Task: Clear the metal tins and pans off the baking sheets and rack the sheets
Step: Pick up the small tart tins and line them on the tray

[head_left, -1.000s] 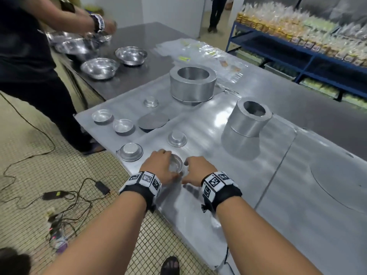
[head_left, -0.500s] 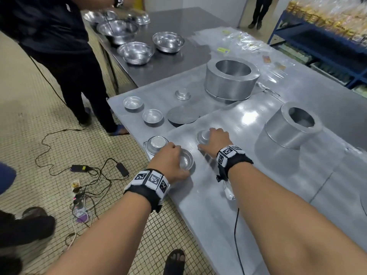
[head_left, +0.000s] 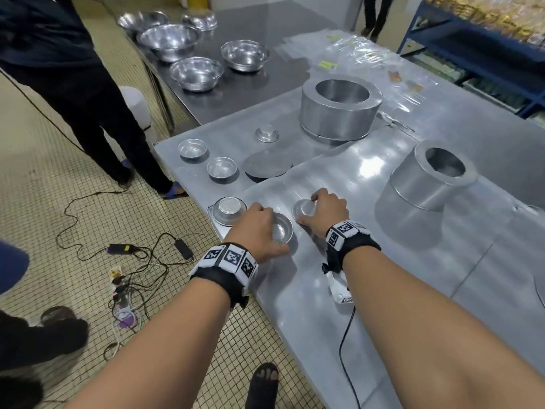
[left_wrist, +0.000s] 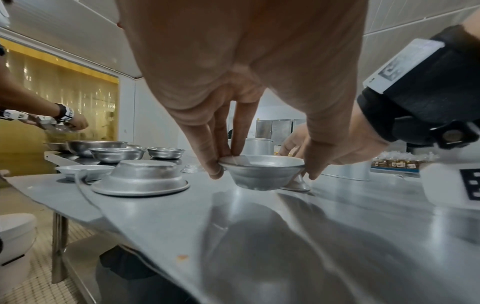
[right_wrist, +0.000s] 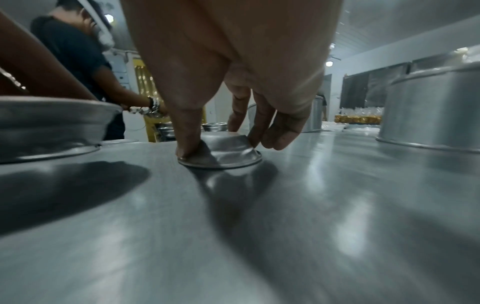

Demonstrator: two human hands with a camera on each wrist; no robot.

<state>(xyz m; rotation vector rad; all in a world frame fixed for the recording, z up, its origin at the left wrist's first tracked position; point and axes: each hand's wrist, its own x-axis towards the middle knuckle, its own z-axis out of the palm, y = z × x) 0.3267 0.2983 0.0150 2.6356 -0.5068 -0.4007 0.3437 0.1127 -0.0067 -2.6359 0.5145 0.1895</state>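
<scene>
Fingers (left_wrist: 217, 164) of left hand (head_left: 256, 231) pinch upright tin (left_wrist: 262, 174); right hand (head_left: 324, 211) grips inverted tin (right_wrist: 223, 152).

Right hand (right_wrist: 233, 67) pinching an upturned small tin (right_wrist: 226, 153) at centre, on shiny baking sheet (right_wrist: 285, 236), larger tin (right_wrist: 49, 127) at nine o'clock, tall pan (right_wrist: 436, 111) at three o'clock

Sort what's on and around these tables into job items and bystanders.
Job items:
- upright small tin, gripped by left hand
- upside-down small tin, gripped by right hand
- upside-down tin at the sheet's corner
- two tall round pans
- baking sheets

Bystanders:
- mixing bowls
- floor cables
- plastic bags
</scene>
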